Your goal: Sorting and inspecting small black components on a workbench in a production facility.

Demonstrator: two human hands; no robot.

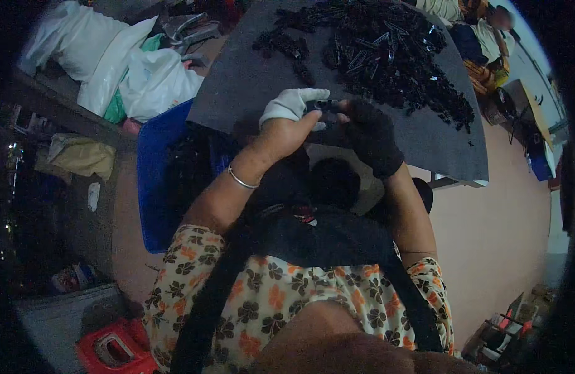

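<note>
Two hands met over the dark grey surface (pixel 250 87) | left hand (pixel 286 121), white-gloved, and right hand (pixel 370 134), black-gloved, fingers pinched shut on one small black plastic part (pixel 328 106) | step judged: fitting it | next calls for another from the black parts heap (pixel 393 53)

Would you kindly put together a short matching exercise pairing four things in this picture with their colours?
Things:
1. covering on the left hand
2. glove on the right hand
3. crate beside the grey board
4. bangle on the left wrist

Colours:
A. blue
B. silver
C. white
D. black

Pairs: 1-C, 2-D, 3-A, 4-B. Both hands meet on a small black part at the near edge of the board, in front of the pile of black parts.
</note>
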